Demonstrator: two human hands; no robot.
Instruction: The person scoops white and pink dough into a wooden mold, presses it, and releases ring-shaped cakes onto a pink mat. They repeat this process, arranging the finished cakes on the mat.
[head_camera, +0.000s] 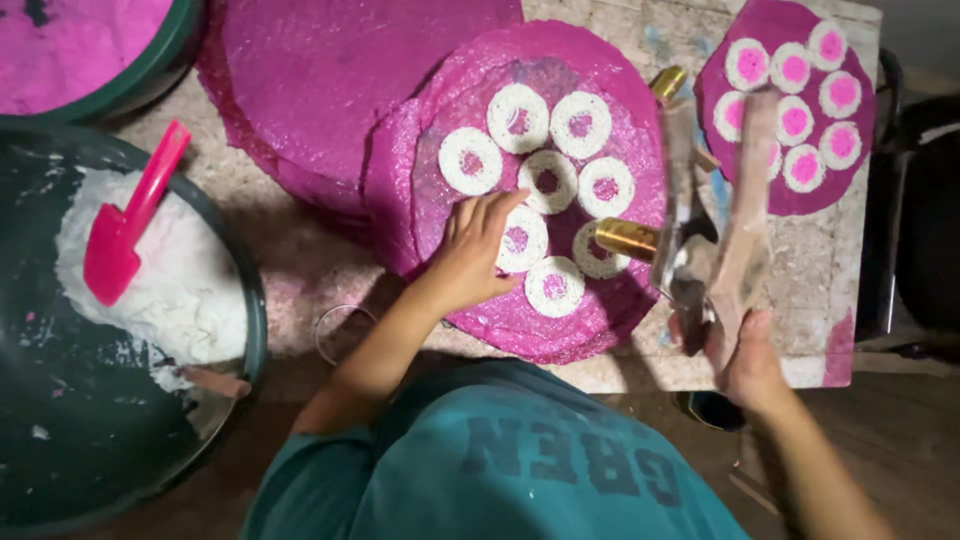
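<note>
— White ring (522, 240) with a pink centre, head view: lying mid-sheet on the pink sheet (620, 70), among seven others. Being gripped?
— Only being touched: left hand (470, 255) resting flat-fingered, holding nothing. Right hand (750, 365) clutching a blurred wooden press tool (745, 220) over the tabletop's (830, 290) near right corner.
— Next move?
— Likely calling for light fingertips, looking crumbly. Basin (255, 320) of white powder standing left; dim room.

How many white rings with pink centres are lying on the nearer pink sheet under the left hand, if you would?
7 on the pink sheet: two at the top, three across the middle, two nearest the person, one partly under the left hand. More may be hidden beneath it.
</note>
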